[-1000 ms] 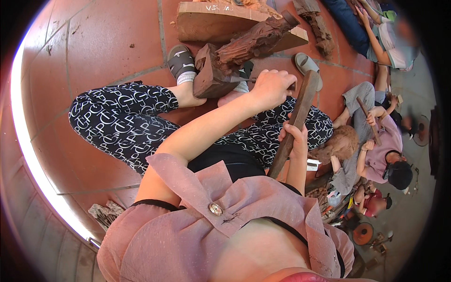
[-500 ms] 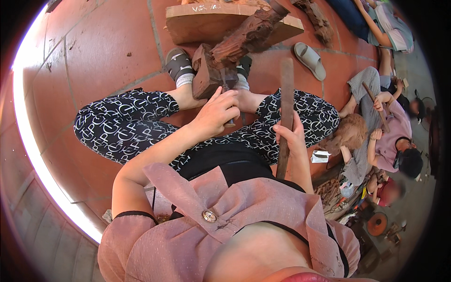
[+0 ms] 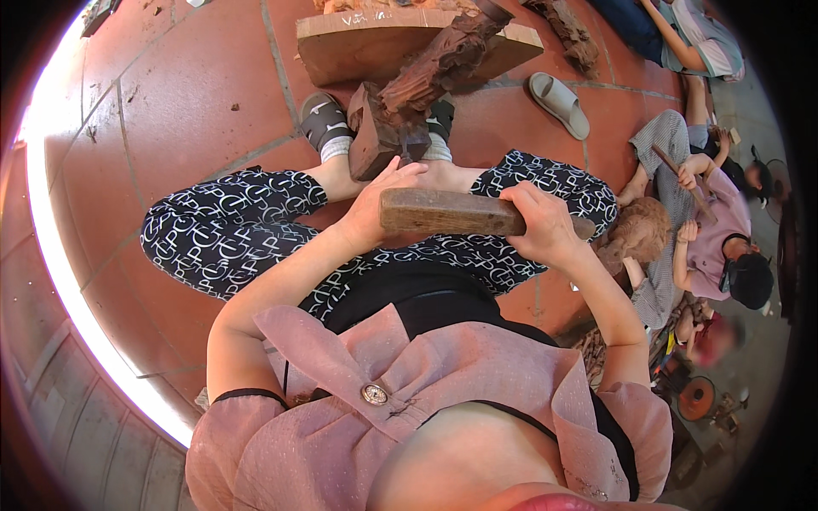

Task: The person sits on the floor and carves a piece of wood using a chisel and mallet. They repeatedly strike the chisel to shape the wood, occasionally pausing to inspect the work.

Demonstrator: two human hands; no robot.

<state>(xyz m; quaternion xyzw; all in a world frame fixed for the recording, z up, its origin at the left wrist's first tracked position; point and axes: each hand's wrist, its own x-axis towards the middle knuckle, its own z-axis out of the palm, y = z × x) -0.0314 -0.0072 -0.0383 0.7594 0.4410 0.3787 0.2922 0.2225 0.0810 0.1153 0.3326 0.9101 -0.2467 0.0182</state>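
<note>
Item: dark carved wood [image 3: 445, 64], its blocky end between the feet [image 3: 326, 145] on red floor tiles [image 3: 204, 85]. Item: left hand [image 3: 371, 209], near that block; grip partly behind a wooden bar [image 3: 452, 212], whether closed I cannot tell. Item: right hand [image 3: 545, 226], grip clamped round the bar, held crosswise. Item: loose grey sandal [image 3: 558, 104], on the floor. Item: seated person in pink [image 3: 720, 234], holding a stick [image 3: 700, 200].

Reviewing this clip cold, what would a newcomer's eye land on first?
Probably the flat wooden bar near the centre, held crosswise in the right hand, its left end partly hiding the left hand. Next, the dark carved wooden piece with a blocky end, at upper centre beyond the hands. The boldly patterned black-and-white trousers also stand out, spreading left and right.
</note>
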